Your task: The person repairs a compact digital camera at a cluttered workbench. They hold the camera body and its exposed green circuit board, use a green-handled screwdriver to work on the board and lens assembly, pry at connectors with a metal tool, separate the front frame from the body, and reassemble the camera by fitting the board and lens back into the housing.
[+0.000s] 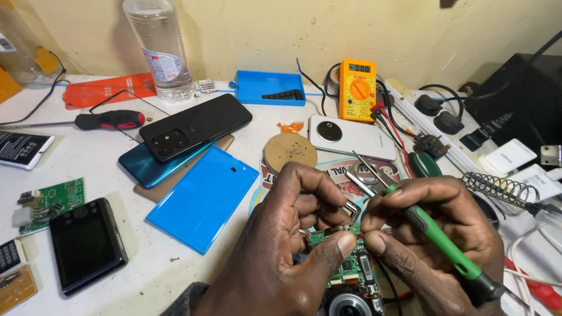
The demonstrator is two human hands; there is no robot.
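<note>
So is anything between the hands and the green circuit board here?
Nothing visible. The left hand has its thumb on the green circuit board, and the right hand, holding a green-handled screwdriver, rests against the board's right edge.

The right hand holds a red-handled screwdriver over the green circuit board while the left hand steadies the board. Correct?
Not quite: in the head view the screwdriver in the right hand has a green handle, not red. The left hand does steady the green circuit board.

Three phones, two screwdrivers, one yellow multimeter, one clear bottle, one blue tray.
</note>
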